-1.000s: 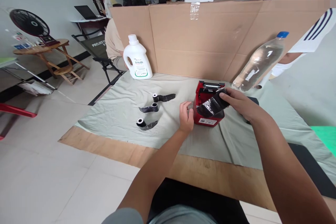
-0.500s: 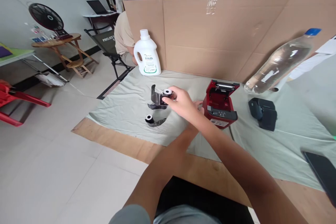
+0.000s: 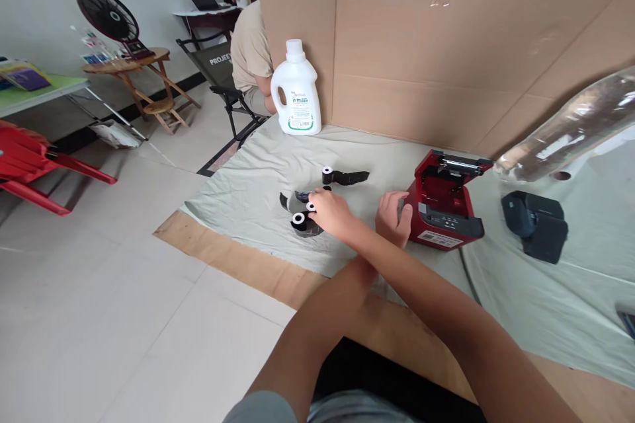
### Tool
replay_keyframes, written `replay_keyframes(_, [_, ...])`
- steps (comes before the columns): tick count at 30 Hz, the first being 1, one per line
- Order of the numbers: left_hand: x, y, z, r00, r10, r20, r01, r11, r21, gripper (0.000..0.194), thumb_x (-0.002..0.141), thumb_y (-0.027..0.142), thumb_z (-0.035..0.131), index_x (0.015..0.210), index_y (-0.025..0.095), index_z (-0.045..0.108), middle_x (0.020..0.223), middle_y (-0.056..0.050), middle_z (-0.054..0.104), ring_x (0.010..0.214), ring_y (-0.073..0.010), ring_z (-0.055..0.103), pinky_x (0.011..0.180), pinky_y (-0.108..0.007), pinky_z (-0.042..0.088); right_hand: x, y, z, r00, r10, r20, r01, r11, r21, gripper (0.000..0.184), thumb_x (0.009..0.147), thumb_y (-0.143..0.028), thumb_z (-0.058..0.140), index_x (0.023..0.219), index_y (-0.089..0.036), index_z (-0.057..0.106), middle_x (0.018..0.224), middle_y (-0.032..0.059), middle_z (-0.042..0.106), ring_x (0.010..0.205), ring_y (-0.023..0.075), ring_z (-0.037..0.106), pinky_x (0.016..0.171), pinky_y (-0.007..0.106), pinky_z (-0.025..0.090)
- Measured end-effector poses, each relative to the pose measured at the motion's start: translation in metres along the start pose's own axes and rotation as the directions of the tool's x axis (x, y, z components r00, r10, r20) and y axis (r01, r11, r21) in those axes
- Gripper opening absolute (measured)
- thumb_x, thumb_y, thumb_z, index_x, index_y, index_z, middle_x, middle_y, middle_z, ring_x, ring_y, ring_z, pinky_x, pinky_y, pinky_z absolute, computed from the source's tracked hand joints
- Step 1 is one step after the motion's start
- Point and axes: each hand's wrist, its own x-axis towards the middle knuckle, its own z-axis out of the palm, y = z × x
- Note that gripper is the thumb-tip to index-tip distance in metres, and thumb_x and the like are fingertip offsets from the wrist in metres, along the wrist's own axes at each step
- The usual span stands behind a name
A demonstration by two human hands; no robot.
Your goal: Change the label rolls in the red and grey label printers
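1. Red printer (image 3: 445,215): lid open; black film crossed it a second ago, none does now.
2. Left hand (image 3: 393,219): at the printer's nine o'clock, grip slack; contact unclear.
3. Right hand (image 3: 330,211): now lower, grip apparently closed on a black roll (image 3: 311,207).
4. That roll: clear of the printer, near its neighbour roll (image 3: 298,221) at seven o'clock.

Soft, bright light, glare on clear bottle (image 3: 570,127), shadow beneath red chair (image 3: 24,152), edges stretched
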Motion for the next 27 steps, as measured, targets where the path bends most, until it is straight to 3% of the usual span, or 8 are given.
replay_keyframes(4, [0.001, -0.002, 0.0, 1.0, 0.015, -0.016, -0.015, 1.0, -0.001, 0.028, 0.106, 0.039, 0.043, 0.117, 0.022, 0.062, 0.116, -0.011, 0.068, 0.112, -0.0266, 0.063, 0.099, -0.044, 0.053, -0.006, 0.006, -0.003, 0.999, 0.044, 0.017, -0.044, 0.999, 0.027, 0.027, 0.096, -0.024, 0.068, 0.122, -0.016, 0.067, 0.124, 0.0143, 0.063, 0.097, 0.0237, 0.066, 0.072, 0.031, 0.044])
replay_keyframes(7, [0.0, -0.003, -0.002, 1.0, 0.001, 0.011, -0.001, 1.0, 0.003, 0.027, 0.106, 0.038, 0.045, 0.121, 0.023, 0.061, 0.121, -0.011, 0.067, 0.117, -0.0268, 0.062, 0.103, -0.045, 0.052, -0.012, 0.002, -0.013, 0.994, -0.11, -0.027, 0.112, 0.99, 0.085, 0.03, 0.101, -0.024, 0.062, 0.13, -0.023, 0.067, 0.121, 0.0102, 0.057, 0.095, 0.0204, 0.061, 0.072, 0.029, 0.04])
replay_keyframes(10, [0.0, -0.002, -0.003, 1.0, -0.002, 0.017, 0.001, 1.0, 0.002, 0.026, 0.105, 0.037, 0.046, 0.122, 0.023, 0.061, 0.122, -0.011, 0.067, 0.118, -0.0268, 0.062, 0.104, -0.045, 0.052, -0.017, -0.007, -0.015, 0.94, -0.341, 0.019, 0.338, 0.938, 0.075, 0.021, 0.102, -0.021, 0.059, 0.118, -0.023, 0.072, 0.114, 0.0089, 0.053, 0.1, 0.0212, 0.053, 0.071, 0.029, 0.035])
replay_keyframes(12, [0.0, -0.001, -0.004, 1.0, 0.016, 0.008, -0.016, 1.0, 0.004, 0.028, 0.106, 0.039, 0.044, 0.12, 0.022, 0.062, 0.118, -0.012, 0.067, 0.115, -0.0268, 0.062, 0.102, -0.045, 0.053, -0.018, -0.014, -0.011, 0.918, -0.392, 0.064, 0.393, 0.92, 0.002, 0.018, 0.101, -0.015, 0.057, 0.107, -0.019, 0.073, 0.112, 0.01, 0.052, 0.1, 0.0225, 0.048, 0.07, 0.03, 0.032])
replay_keyframes(17, [0.001, -0.001, -0.005, 0.996, 0.088, -0.004, -0.088, 0.996, 0.009, 0.033, 0.107, 0.041, 0.04, 0.119, 0.02, 0.062, 0.115, -0.013, 0.068, 0.112, -0.0264, 0.063, 0.099, -0.045, 0.053, -0.025, -0.02, 0.001, 0.882, -0.469, 0.052, 0.472, 0.875, -0.111, 0.031, 0.088, 0.007, 0.051, 0.098, -0.015, 0.069, 0.111, 0.0109, 0.054, 0.097, 0.0225, 0.043, 0.07, 0.032, 0.029])
replay_keyframes(22, [0.002, -0.001, -0.005, 0.996, 0.087, 0.015, -0.087, 0.996, 0.033, 0.031, 0.107, 0.04, 0.041, 0.119, 0.021, 0.062, 0.115, -0.012, 0.068, 0.113, -0.0264, 0.063, 0.1, -0.045, 0.053, -0.029, -0.015, 0.0, 0.884, -0.465, 0.055, 0.463, 0.885, 0.046, 0.03, 0.083, 0.01, 0.048, 0.085, -0.017, 0.061, 0.105, 0.0067, 0.052, 0.089, 0.0185, 0.045, 0.063, 0.03, 0.026])
replay_keyframes(27, [0.001, -0.001, -0.005, 0.994, 0.105, 0.009, -0.105, 0.994, 0.038, 0.032, 0.107, 0.041, 0.04, 0.118, 0.021, 0.062, 0.113, -0.012, 0.068, 0.112, -0.0259, 0.063, 0.099, -0.044, 0.054, -0.026, -0.013, 0.001, 0.918, -0.39, 0.075, 0.382, 0.919, 0.1, 0.018, 0.094, -0.001, 0.05, 0.089, -0.016, 0.059, 0.109, 0.0071, 0.051, 0.069, 0.0136, 0.039, 0.06, 0.029, 0.027])
